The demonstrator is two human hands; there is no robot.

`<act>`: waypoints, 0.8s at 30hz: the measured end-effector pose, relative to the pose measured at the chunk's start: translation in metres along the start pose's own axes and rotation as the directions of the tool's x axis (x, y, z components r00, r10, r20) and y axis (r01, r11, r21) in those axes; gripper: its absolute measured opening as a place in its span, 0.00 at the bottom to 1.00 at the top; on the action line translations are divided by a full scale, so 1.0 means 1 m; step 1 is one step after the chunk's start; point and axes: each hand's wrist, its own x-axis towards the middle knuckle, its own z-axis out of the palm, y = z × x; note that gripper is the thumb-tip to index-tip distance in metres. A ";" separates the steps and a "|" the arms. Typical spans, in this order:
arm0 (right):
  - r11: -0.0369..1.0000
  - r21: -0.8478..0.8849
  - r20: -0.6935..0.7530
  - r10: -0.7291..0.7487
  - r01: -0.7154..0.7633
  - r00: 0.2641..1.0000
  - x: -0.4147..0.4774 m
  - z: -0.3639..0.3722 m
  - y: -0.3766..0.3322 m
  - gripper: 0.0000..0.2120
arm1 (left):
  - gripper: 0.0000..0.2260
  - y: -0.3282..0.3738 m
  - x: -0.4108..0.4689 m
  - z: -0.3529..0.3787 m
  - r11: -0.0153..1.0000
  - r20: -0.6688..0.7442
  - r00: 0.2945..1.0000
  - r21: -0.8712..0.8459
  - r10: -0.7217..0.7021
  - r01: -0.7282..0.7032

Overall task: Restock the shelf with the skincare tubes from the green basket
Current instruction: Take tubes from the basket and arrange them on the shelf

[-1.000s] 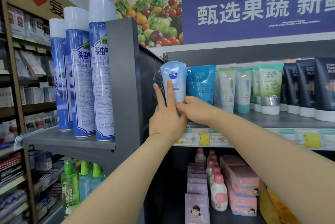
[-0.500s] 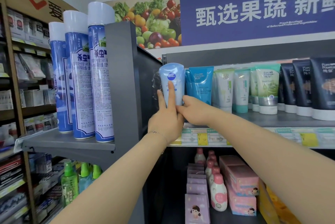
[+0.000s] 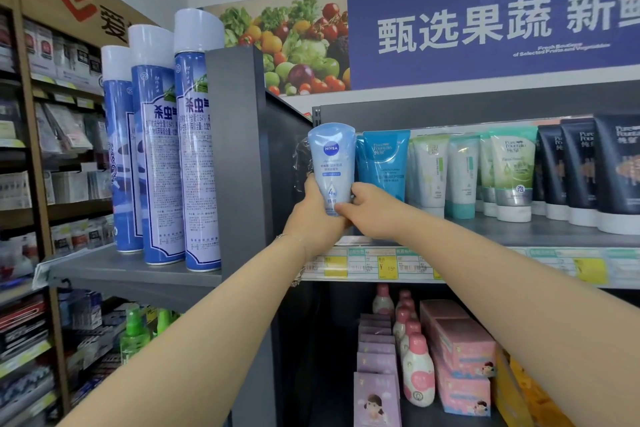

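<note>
The pale blue soft-plastic skincare tube stands cap-down at the far left end of the grey metal shelf, between the dark grey upright panel and a brighter blue tube, which it stands just beside or touches. Both hands hold it low down. The left hand curls round its lower left side, and the right hand closes on its lower right, fingertips across the front near the base. The hands hide the cap, so whether it rests fully on the shelf is hard to tell.

The tube looks light and small enough for one hand. Its body is likely squeezable, with a glossy skin that could slip under a loose grip. The flat crimped end at the top gives no firm hold, and pressing the middle would dent it. The stiffest part is probably the cap and the shoulder just above it, where the hands are now, and holding it there allows the label to be turned forward. It may tip easily on the narrow cap, so it is best released gently, upright against its neighbour.
</note>
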 end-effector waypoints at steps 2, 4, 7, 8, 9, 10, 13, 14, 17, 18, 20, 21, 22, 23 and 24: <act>1.000 -0.004 -0.011 -0.001 0.001 1.000 -0.001 -0.001 0.000 0.13 | 0.35 0.001 0.000 -0.001 1.000 0.016 1.000 0.020 0.004 -0.004; 1.000 -0.001 -0.014 0.006 -0.006 1.000 -0.002 -0.003 0.001 0.13 | 0.34 0.003 0.001 -0.001 0.999 0.037 0.999 0.037 0.003 -0.004; 1.000 0.005 -0.013 0.007 -0.007 1.000 -0.003 -0.006 0.003 0.13 | 0.33 0.006 0.001 0.000 0.998 0.052 0.999 0.060 0.007 -0.010; 1.000 0.009 -0.014 0.005 -0.005 1.000 -0.003 -0.007 0.004 0.13 | 0.32 0.007 0.001 0.000 0.998 0.052 0.999 0.065 0.007 -0.010; 1.000 0.010 -0.014 0.004 -0.004 1.000 -0.003 -0.007 0.003 0.12 | 0.31 0.007 0.001 0.000 0.998 0.051 0.999 0.069 0.006 -0.010; 1.000 0.011 -0.012 0.005 -0.004 1.000 -0.003 -0.007 0.003 0.12 | 0.31 0.007 0.000 0.000 0.997 0.050 0.999 0.072 0.007 -0.010; 1.000 0.013 -0.004 0.011 -0.011 1.000 -0.004 -0.007 0.003 0.13 | 0.29 0.007 -0.001 -0.001 0.997 0.051 0.999 0.079 0.011 -0.015; 1.000 0.013 -0.003 0.014 -0.014 1.000 -0.004 -0.007 0.003 0.13 | 0.29 0.007 -0.001 -0.001 0.997 0.053 0.999 0.081 0.011 -0.015; 1.000 0.005 -0.003 0.017 -0.017 1.000 -0.004 -0.006 0.004 0.13 | 0.29 0.008 -0.002 -0.001 0.998 0.059 0.998 0.063 0.004 -0.008; 1.000 0.000 -0.003 0.017 -0.017 1.000 -0.004 -0.006 0.004 0.13 | 0.29 0.008 -0.002 -0.001 0.998 0.058 0.998 0.056 0.001 -0.005; 1.000 -0.009 0.003 0.015 -0.015 1.000 -0.005 -0.006 0.003 0.13 | 0.30 0.008 -0.001 -0.001 0.998 0.054 0.998 0.059 -0.008 0.005; 1.000 -0.024 0.008 0.014 -0.014 1.000 -0.007 -0.007 0.002 0.13 | 0.31 0.007 -0.002 -0.001 0.998 0.052 0.999 0.062 -0.014 0.011; 0.999 -0.050 0.012 0.011 -0.010 1.000 -0.008 -0.008 0.001 0.13 | 0.34 0.006 -0.003 0.000 0.998 0.045 0.999 0.058 -0.018 0.015; 0.996 -0.085 0.012 0.005 -0.004 1.000 -0.011 -0.010 0.002 0.12 | 0.38 0.005 -0.005 -0.001 0.999 0.034 0.999 0.041 -0.022 0.020; 0.992 -0.126 0.005 -0.005 0.006 1.000 -0.013 -0.013 0.003 0.11 | 0.43 0.005 -0.007 -0.001 0.999 0.010 1.000 0.021 -0.025 0.025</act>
